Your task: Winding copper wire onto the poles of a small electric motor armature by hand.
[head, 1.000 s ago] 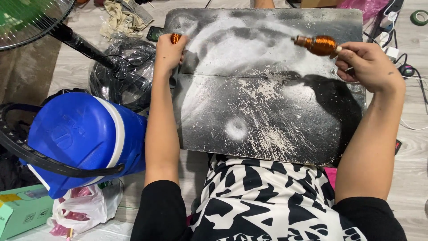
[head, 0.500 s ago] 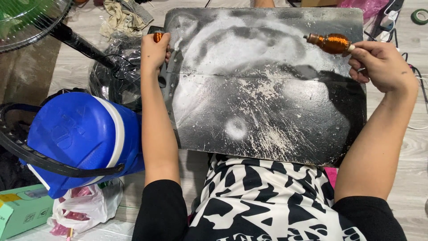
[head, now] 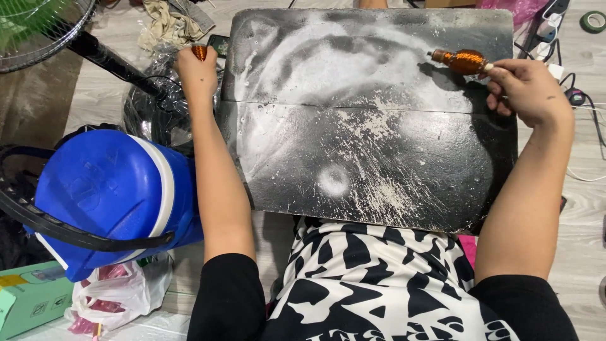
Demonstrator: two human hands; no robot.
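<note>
A dark board (head: 379, 126) smeared with white powder lies on my lap. My right hand (head: 527, 91) grips a copper wire coil (head: 464, 61) by its end, holding it over the board's far right part. Off the board's left edge, my left hand (head: 197, 72) is closed around a small copper-coloured piece (head: 199, 52) that pokes out above the fingers. Both forearms frame the board.
A blue and white cooler jug (head: 113, 196) with a black handle sits at the left. Behind it are a fan stand (head: 107, 57), a black plastic bag (head: 151, 107) and rags (head: 167, 22). Cables and a tape roll (head: 593, 21) lie at right; a green box (head: 28, 303) and pink bag at bottom left.
My left hand has moved left, off the board's top edge to beside it. My right hand has drifted right and slightly down with the coil.
</note>
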